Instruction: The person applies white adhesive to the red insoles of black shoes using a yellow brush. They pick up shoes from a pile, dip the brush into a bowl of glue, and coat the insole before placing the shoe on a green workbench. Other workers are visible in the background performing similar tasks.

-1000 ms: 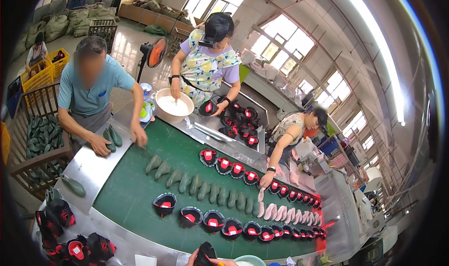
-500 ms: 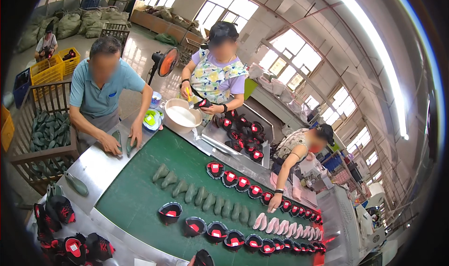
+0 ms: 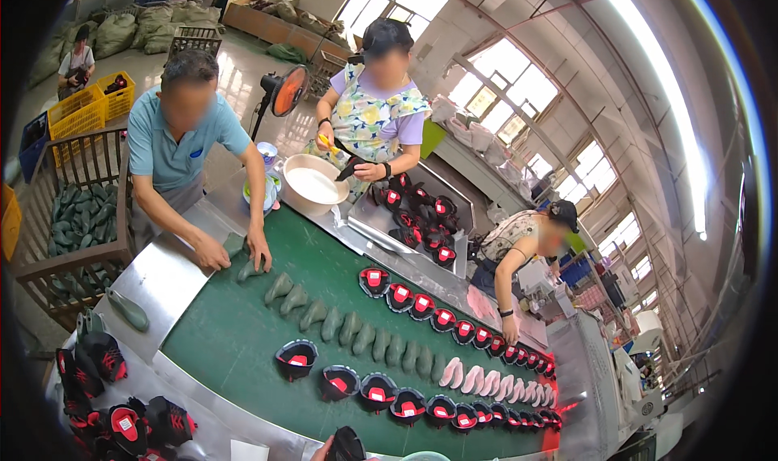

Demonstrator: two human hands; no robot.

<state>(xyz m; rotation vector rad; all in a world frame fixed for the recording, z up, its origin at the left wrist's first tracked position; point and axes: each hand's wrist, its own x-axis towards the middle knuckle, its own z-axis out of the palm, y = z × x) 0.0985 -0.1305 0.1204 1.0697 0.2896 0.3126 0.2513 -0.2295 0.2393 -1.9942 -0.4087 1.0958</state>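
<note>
At the lower edge only a sliver of my left hand (image 3: 322, 450) shows, its fingers against the side of a black shoe upper (image 3: 348, 445) that it grips. My right hand is out of sight. Just beyond, a row of black and red shoe uppers (image 3: 378, 390) stands on the green belt (image 3: 235, 339). Behind that row lie dark green shoe lasts (image 3: 350, 329), then pale pink insole-like pieces (image 3: 492, 381) farther right. Another line of uppers (image 3: 399, 296) runs along the far side.
More uppers (image 3: 127, 430) are heaped at lower left. A pale green rim (image 3: 425, 456) shows at the bottom edge. Across the belt, one person (image 3: 182, 161) handles lasts, another (image 3: 377, 125) brushes an upper above a white basin (image 3: 314, 180), and a third (image 3: 519, 254) reaches over.
The person at left has moved two lasts from the metal table onto the belt's end. The third person's hand has shifted right along the far uppers. The pale green rim has come into view.
</note>
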